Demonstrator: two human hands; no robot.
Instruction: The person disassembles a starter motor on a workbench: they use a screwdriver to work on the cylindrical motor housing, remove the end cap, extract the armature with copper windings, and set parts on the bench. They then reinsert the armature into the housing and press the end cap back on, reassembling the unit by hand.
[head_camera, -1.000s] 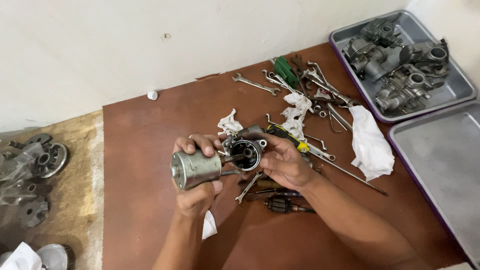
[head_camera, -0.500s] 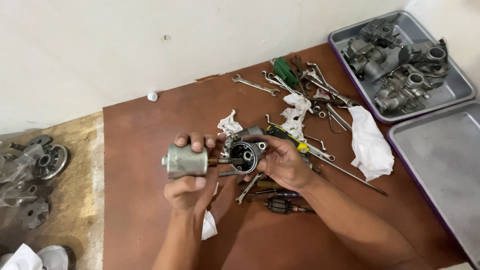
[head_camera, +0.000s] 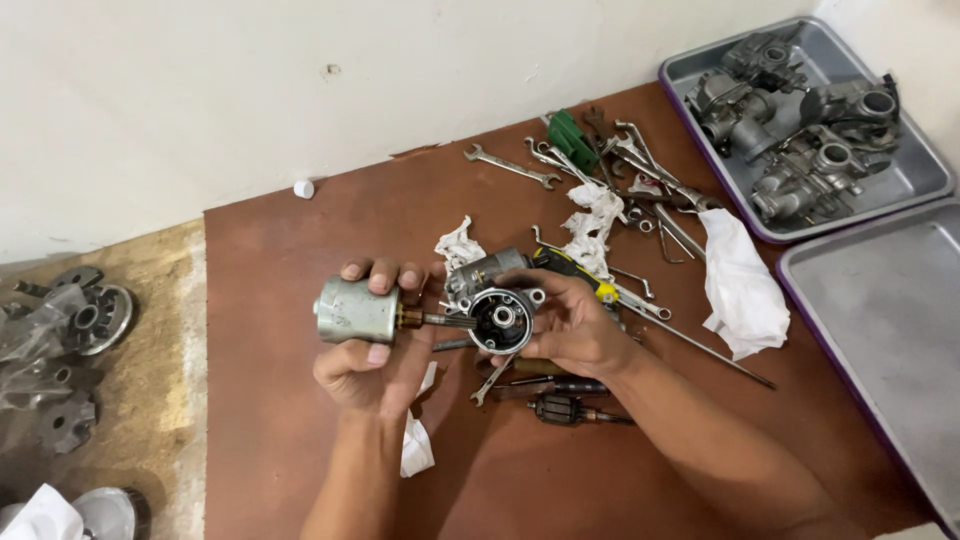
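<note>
— What's over on the left?

— Dark metal parts (head_camera: 70, 320) lie on the floor. Next, the left hand (head_camera: 372, 365) has its grip closed tight around a silver can (head_camera: 356, 311), held up above the brown desk (head_camera: 300, 440).

— And the other hand?

— The right hand (head_camera: 570, 325) has its grip wrapped round a round end cap (head_camera: 502, 318). A thin shaft (head_camera: 440, 320) runs between can and cap.

— Further right?

— Wrenches (head_camera: 600, 165), a white rag (head_camera: 742, 285), then a gray tray (head_camera: 915, 180) full of metal parts.
</note>
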